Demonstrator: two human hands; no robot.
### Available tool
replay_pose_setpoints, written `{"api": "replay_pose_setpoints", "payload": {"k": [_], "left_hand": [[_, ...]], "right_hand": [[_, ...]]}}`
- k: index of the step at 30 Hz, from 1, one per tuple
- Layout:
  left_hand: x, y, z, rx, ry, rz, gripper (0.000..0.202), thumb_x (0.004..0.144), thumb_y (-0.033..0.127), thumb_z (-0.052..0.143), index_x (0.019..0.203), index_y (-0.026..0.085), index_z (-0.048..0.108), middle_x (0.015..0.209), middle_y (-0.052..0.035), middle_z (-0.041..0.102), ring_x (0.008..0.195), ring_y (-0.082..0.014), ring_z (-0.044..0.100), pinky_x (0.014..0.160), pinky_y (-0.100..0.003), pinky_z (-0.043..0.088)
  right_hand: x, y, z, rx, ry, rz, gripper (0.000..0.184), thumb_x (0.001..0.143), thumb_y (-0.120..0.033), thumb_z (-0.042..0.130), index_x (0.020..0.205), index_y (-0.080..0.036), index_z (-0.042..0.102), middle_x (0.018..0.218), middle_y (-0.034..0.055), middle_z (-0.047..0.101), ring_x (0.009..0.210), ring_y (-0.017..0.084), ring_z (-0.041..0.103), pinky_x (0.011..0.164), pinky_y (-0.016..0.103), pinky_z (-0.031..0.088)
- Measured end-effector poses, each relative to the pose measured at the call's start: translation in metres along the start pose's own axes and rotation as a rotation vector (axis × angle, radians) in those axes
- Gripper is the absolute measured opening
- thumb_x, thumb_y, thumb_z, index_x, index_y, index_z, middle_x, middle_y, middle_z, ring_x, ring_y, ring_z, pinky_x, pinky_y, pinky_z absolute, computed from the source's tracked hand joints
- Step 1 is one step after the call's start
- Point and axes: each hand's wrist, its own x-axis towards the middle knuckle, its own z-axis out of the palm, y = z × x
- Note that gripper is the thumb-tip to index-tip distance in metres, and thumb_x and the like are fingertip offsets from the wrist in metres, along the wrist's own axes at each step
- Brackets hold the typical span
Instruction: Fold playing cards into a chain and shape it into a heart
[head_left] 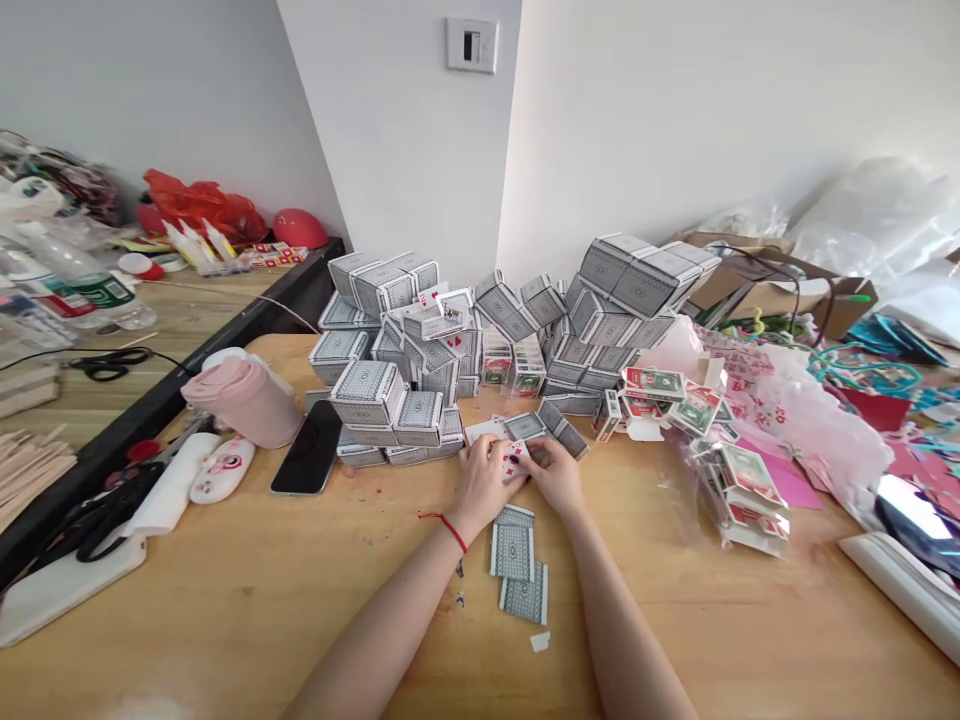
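Head view: we are pinching a red-pip playing card (513, 464) in our left hand (484, 472) and right hand (556, 472), just below frame centre; patterned-back cards (513, 550) are lying lower on the surface (420, 625).

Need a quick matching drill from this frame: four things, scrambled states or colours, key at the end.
1. Phone
2. Card with red pips
3. Bracelet
4. Lidded cup

A. pink
B. lying flat, dark screen up
C. red
D. held by the left hand and right hand

Pairs: 1-B, 2-D, 3-C, 4-A
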Motion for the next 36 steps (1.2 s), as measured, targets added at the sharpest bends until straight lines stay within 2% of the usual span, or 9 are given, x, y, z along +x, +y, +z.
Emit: {"api": "replay_pose_setpoints", "payload": {"k": [3, 6, 11, 17, 21, 25, 29, 32, 36], "left_hand": [[0.000, -0.002, 0.002, -0.068, 0.022, 0.022, 0.045, 0.071, 0.031, 0.062, 0.112, 0.021, 0.045, 0.111, -0.0091, 0.046, 0.107, -0.0249, 0.045, 0.087, -0.042, 0.037], [0.001, -0.005, 0.003, -0.179, 0.042, 0.038, 0.049, 0.069, 0.026, 0.065, 0.113, 0.022, 0.045, 0.111, -0.0077, 0.047, 0.107, -0.0226, 0.047, 0.090, -0.040, 0.039], [-0.001, -0.012, 0.002, -0.304, 0.044, -0.035, 0.057, 0.067, 0.015, 0.064, 0.118, 0.024, 0.040, 0.112, -0.0064, 0.050, 0.104, -0.0200, 0.051, 0.086, -0.036, 0.045], [-0.010, -0.011, 0.005, -0.225, 0.068, -0.024, 0.058, 0.073, 0.017, 0.059, 0.125, 0.022, 0.033, 0.119, -0.0096, 0.049, 0.115, -0.0224, 0.045, 0.093, -0.041, 0.041], [-0.012, -0.013, 0.003, -0.127, 0.068, 0.001, 0.052, 0.076, 0.019, 0.056, 0.123, 0.020, 0.034, 0.124, -0.0122, 0.047, 0.119, -0.0248, 0.041, 0.094, -0.045, 0.040], [-0.010, -0.017, -0.002, -0.092, 0.038, 0.016, 0.044, 0.077, 0.020, 0.054, 0.119, 0.019, 0.040, 0.117, -0.0114, 0.052, 0.112, -0.0231, 0.047, 0.091, -0.041, 0.043], [-0.008, -0.014, -0.004, -0.114, 0.095, 0.007, 0.041, 0.077, 0.023, 0.055, 0.116, 0.020, 0.041, 0.112, -0.0094, 0.055, 0.107, -0.0221, 0.050, 0.089, -0.041, 0.043], [-0.007, -0.008, -0.005, -0.136, 0.151, 0.017, 0.041, 0.078, 0.027, 0.054, 0.116, 0.020, 0.041, 0.113, -0.0096, 0.054, 0.108, -0.0223, 0.050, 0.090, -0.042, 0.042], [-0.006, -0.004, -0.010, -0.120, 0.213, 0.049, 0.038, 0.078, 0.030, 0.054, 0.114, 0.020, 0.044, 0.115, -0.0099, 0.054, 0.111, -0.0217, 0.048, 0.092, -0.041, 0.042]], "right_hand": [[0.000, 0.004, -0.002, 0.114, -0.111, 0.065, 0.030, 0.061, -0.045, 0.066, 0.074, -0.018, 0.061, 0.062, 0.0008, 0.062, 0.051, 0.013, 0.050, 0.050, 0.025, 0.039], [0.001, 0.007, -0.005, 0.270, -0.124, 0.119, 0.032, 0.060, -0.048, 0.066, 0.069, -0.018, 0.058, 0.060, 0.0007, 0.060, 0.053, 0.014, 0.052, 0.051, 0.025, 0.040], [0.002, 0.012, -0.009, 0.400, -0.021, 0.123, 0.034, 0.062, -0.049, 0.065, 0.072, -0.018, 0.054, 0.064, 0.0009, 0.059, 0.057, 0.014, 0.052, 0.053, 0.026, 0.041], [0.003, 0.014, -0.006, 0.391, 0.247, 0.105, 0.033, 0.069, -0.050, 0.056, 0.077, -0.019, 0.048, 0.061, -0.0006, 0.057, 0.050, 0.012, 0.049, 0.045, 0.023, 0.036], [0.001, 0.009, -0.003, 0.344, 0.281, 0.123, 0.032, 0.071, -0.048, 0.054, 0.084, -0.019, 0.048, 0.066, 0.0020, 0.061, 0.051, 0.014, 0.052, 0.045, 0.023, 0.037], [0.000, 0.005, -0.003, 0.272, 0.321, 0.103, 0.032, 0.072, -0.046, 0.052, 0.087, -0.018, 0.050, 0.070, 0.0041, 0.063, 0.058, 0.016, 0.055, 0.049, 0.024, 0.040], [0.000, 0.005, -0.006, 0.264, 0.359, 0.103, 0.030, 0.072, -0.045, 0.052, 0.087, -0.019, 0.049, 0.070, 0.0039, 0.063, 0.058, 0.016, 0.056, 0.050, 0.025, 0.041], [-0.001, 0.002, -0.006, 0.332, 0.290, 0.134, 0.028, 0.071, -0.043, 0.054, 0.084, -0.021, 0.045, 0.059, -0.0015, 0.059, 0.043, 0.012, 0.049, 0.041, 0.023, 0.037], [-0.007, -0.010, -0.004, 0.517, -0.014, 0.138, 0.027, 0.071, -0.042, 0.054, 0.084, -0.022, 0.041, 0.044, -0.0092, 0.049, 0.030, 0.009, 0.040, 0.033, 0.020, 0.031]]}}
